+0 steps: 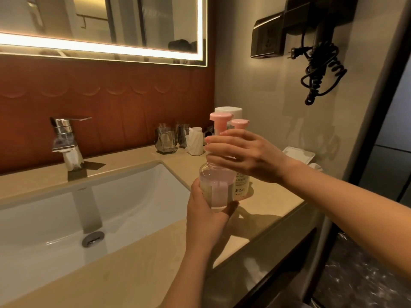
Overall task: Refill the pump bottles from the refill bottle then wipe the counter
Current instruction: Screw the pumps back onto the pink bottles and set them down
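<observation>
Now your left hand (205, 210) grips the pump bottle (216, 185) round its base. Your right hand (242, 156) curls round its neck, under the pink pump head (220, 117).

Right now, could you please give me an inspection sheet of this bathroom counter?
Surface: beige counter around a white sink.
Job's things: clear pump bottle holding pale liquid; second pump bottle and white bottle behind it.
Clutter: glasses, white tray near the wall.
Hands: left hand grips the clear pump bottle's base; right hand grips its collar.
Cables: coiled hair dryer cord hangs on the wall, plug free.
Surroundings: faucet, lit mirror.
</observation>
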### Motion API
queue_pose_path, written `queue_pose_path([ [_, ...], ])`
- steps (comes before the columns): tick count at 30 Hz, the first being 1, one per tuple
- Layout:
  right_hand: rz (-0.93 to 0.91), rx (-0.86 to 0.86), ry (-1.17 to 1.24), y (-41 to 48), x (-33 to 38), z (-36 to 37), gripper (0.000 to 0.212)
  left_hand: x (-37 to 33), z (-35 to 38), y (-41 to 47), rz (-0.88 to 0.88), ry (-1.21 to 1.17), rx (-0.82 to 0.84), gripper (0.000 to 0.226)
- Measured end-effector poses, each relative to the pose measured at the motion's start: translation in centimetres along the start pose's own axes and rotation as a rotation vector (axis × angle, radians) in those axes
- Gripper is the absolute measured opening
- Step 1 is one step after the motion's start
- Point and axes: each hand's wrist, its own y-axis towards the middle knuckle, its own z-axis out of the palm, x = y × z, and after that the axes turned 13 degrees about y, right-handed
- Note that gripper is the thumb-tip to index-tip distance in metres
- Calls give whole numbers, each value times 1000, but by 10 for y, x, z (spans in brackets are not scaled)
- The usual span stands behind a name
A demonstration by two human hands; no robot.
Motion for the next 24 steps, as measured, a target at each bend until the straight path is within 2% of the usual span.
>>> queue_pose_path([
  [5,47,18,28,3,4,-3,43,-1,0,-1,-9,-1,7,88],
  [9,14,72,58,9,6,-2,46,-4,-1,-2,-19,-9,10,87],
  [15,58,98,114,-1,14,-4,60,-5,-1,-2,-20,-20,9,87],
  [18,134,-10,154,-11,22,-2,54,-3,0,-2,-22,-29,5,88],
  [20,216,-160,199,-18,28,0,44,-1,0,-2,-20,-37,4,86],
  [22,375,-352,284,-23,37,2,35,1,0,-1,-7,-23,5,86],
  [24,639,-546,427,-23,48,5,29,2,-1,-1,7,0,7,87],
])
